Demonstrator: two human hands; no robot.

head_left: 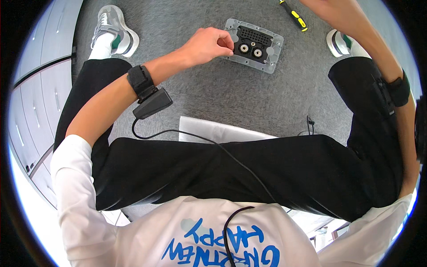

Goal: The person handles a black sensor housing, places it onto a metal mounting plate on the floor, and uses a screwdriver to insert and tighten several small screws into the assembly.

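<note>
Grey carpet (222, 93) bears connector plate (254, 44), screwdriver (294, 15) beyond.

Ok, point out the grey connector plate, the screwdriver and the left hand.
Connector plate (276, 57): head view, bare grey flange at right.
Screwdriver (295, 16): head view, yellow-and-black handle.
Left hand (208, 44): head view, back of hand.

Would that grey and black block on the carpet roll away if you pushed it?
Probably not: the grey connector block looks flat and rectangular, lying flush on the carpet, so it should slide. It looks like rigid plastic, likely stiff. The left hand touches its edge.
</note>
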